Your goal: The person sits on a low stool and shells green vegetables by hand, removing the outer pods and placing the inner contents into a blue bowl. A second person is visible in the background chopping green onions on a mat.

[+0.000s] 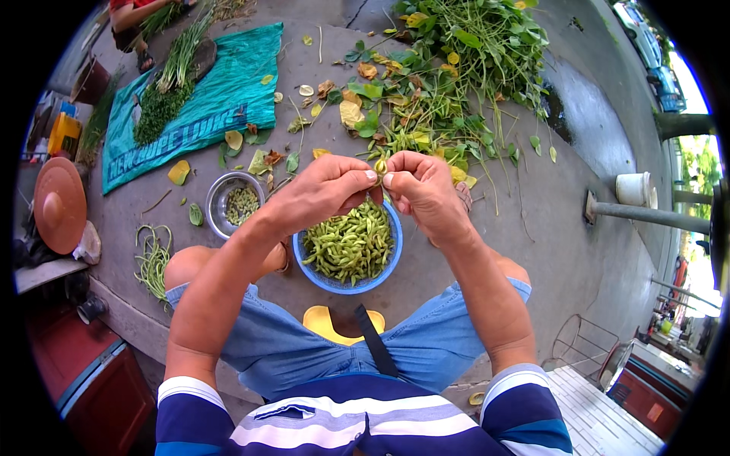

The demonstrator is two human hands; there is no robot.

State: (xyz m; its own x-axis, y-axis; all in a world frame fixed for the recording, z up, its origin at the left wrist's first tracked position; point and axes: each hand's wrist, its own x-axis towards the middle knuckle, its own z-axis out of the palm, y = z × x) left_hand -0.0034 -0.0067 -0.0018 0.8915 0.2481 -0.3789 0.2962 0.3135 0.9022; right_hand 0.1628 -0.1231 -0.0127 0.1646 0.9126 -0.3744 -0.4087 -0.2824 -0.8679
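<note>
Between thumb and fingers, my left hand (325,185) pinches a green bean pod (380,166), which looks split at its upper end. My right hand (422,185) grips the same pod from the other side, thumb tips almost meeting. Below both hands, a blue plastic basin (397,251) stands on the ground between my legs, heaped with green pods (351,245). Left of it sits a metal bowl (214,202) with a layer of shelled beans (242,204). My fingers partly cover the pod.
Uprooted bean plants (485,51) and fallen leaves lie ahead. A green woven sack (251,68) bearing writing is spread at the far left, with greens on it; a person (128,17) is beyond. Long beans (154,256) lie by my left knee. A metal post (650,216) rises at right.
</note>
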